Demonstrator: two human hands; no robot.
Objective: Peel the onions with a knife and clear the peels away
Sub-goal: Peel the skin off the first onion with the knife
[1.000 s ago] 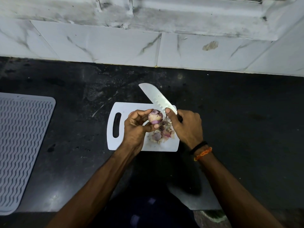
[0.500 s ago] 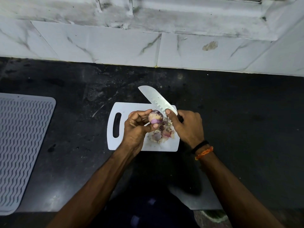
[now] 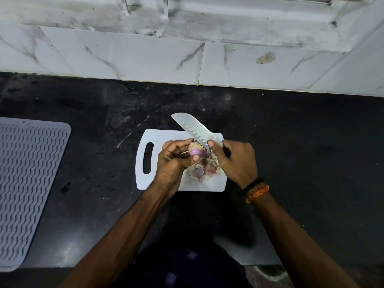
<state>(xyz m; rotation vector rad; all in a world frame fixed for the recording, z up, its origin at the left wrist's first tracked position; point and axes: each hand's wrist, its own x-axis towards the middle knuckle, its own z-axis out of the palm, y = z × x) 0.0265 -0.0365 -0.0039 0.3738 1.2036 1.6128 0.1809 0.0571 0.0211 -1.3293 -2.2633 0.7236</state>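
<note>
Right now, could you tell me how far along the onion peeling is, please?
Some peeling looks done: a heap of onion peels lies on the white cutting board. In hand: the left hand holds a partly peeled onion while the right hand works the knife against it. Left: finishing this onion and clearing the peels.

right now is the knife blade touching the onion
Touching. The head view shows the knife blade's edge meeting the top of the onion held in the left hand.

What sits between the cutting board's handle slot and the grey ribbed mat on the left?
Head view: only bare black countertop, scuffed and speckled, lies between the cutting board and the grey mat.
</note>
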